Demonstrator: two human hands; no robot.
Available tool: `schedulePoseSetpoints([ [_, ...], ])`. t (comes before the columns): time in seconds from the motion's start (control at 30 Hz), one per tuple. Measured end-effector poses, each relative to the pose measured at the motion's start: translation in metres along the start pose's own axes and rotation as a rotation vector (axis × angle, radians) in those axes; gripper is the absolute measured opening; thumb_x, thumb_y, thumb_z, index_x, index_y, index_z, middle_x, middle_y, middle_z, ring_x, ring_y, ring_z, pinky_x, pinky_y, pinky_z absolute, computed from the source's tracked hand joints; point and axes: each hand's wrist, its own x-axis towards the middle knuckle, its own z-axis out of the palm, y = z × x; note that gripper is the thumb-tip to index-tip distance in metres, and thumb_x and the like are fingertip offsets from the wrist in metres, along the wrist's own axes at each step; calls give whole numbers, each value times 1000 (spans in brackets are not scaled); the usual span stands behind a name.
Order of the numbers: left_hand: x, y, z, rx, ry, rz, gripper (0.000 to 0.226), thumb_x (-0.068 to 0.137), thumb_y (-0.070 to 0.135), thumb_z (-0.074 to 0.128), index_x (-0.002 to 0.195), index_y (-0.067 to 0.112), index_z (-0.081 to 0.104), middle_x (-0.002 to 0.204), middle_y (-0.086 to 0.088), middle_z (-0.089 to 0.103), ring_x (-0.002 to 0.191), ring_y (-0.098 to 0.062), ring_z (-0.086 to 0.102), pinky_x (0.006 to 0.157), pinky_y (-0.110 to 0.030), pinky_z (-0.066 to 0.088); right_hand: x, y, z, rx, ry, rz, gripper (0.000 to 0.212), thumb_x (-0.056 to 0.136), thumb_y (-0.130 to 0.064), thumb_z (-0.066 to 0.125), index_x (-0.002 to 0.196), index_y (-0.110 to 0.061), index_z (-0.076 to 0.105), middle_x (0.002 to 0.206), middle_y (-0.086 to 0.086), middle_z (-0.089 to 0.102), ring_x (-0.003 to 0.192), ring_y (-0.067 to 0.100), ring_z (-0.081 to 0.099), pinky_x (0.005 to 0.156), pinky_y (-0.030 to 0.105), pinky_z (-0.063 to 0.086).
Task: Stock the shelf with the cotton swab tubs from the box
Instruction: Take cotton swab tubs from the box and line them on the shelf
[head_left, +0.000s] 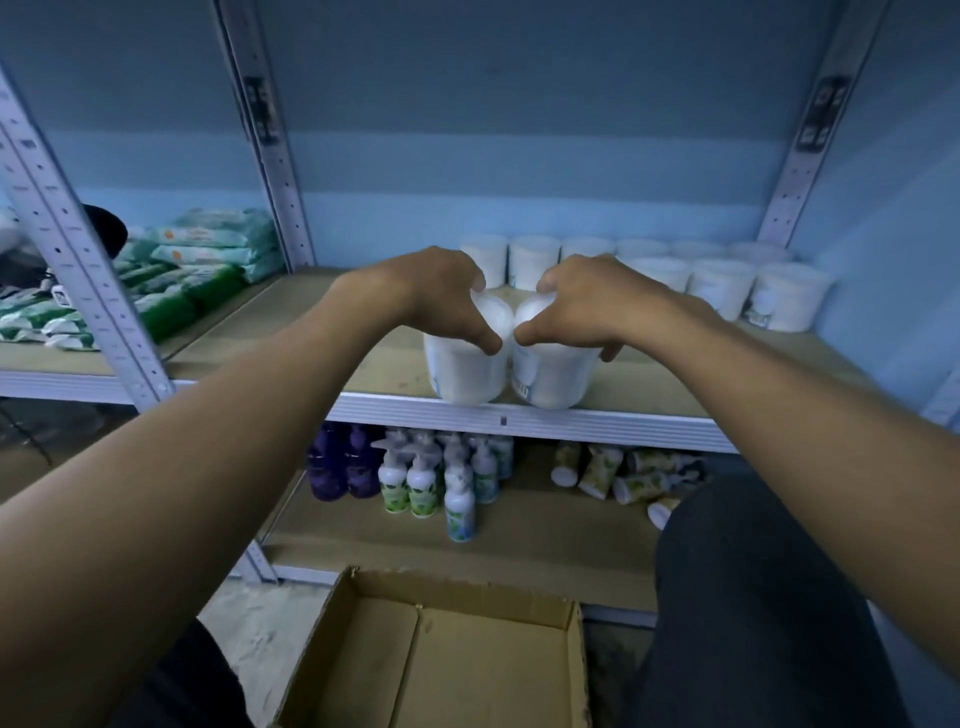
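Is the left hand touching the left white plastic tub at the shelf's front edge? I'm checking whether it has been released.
Touching. The head view shows the left hand with fingers and thumb curled over the lid of the left white plastic tub.

I've got 2 cotton swab tubs, one in my left hand (441, 296), one in my right hand (582, 306), both at the shelf (519, 415) front edge. Approx. 10 more tubs (722, 286) at the back, 2 rows; exact no. hard to tell. Below: 2 purple bottles (343, 467), approx. 6 white pump bottles (441, 478), several tubes (623, 473) lying down. 1 cardboard box (441, 649).
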Motion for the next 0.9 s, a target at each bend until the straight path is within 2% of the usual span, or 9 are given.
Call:
schedulePoseSetpoints([
  [0.23, 36, -2, 13, -6, -46, 0, 87, 67, 66, 71, 141, 27, 48, 142, 5, 51, 128, -19, 49, 103, -40, 45, 25, 10, 13, 8, -35, 64, 66, 71, -56, 73, 125, -19, 62, 115, 3, 59, 80, 24, 67, 66, 41, 63],
  [0.4, 46, -8, 22, -41, -48, -2, 82, 72, 63, 70, 142, 29, 46, 145, 6, 49, 131, -18, 48, 103, -35, 42, 33, 15, 18, -3, 7, 32, 60, 77, -56, 72, 121, -17, 65, 113, 6, 58, 77, 20, 64, 74, 40, 61],
  [0.43, 47, -9, 22, -58, -34, 5, 81, 73, 63, 71, 142, 31, 46, 147, 6, 47, 132, -18, 46, 104, -34, 41, 35, 16, 18, 17, 3, 23, 62, 75, -58, 74, 122, -18, 65, 116, 6, 58, 81, 20, 64, 75, 40, 60],
  [0.57, 40, -11, 20, -100, 27, 63, 79, 67, 60, 79, 137, 35, 52, 142, 4, 45, 131, -17, 44, 101, -32, 39, 35, 23, 20, -9, -3, -33, 80, 61, -60, 85, 131, -32, 58, 134, 0, 55, 117, 21, 56, 89, 37, 52],
  [0.67, 33, -11, 21, -62, 43, 107, 64, 66, 54, 83, 125, 38, 61, 134, 9, 53, 123, -14, 49, 95, -31, 43, 25, 28, 28, -80, 42, -85, 68, 67, -43, 88, 128, -35, 59, 130, -1, 53, 121, 23, 50, 80, 35, 43],
  [0.77, 30, -12, 26, -70, 87, 119, 53, 72, 40, 85, 121, 34, 67, 127, 11, 60, 116, -12, 53, 83, -23, 38, 19, 31, 40, -128, 121, -120, 52, 80, -18, 79, 125, -35, 60, 126, 1, 55, 119, 27, 50, 75, 35, 41],
  [0.9, 32, -13, 34, -87, 135, 114, 52, 75, 37, 83, 124, 32, 68, 125, 6, 62, 114, -15, 54, 80, -22, 35, 22, 33, 51, -126, 209, -126, 49, 85, -8, 71, 125, -33, 61, 117, 3, 58, 112, 31, 52, 74, 37, 45],
])
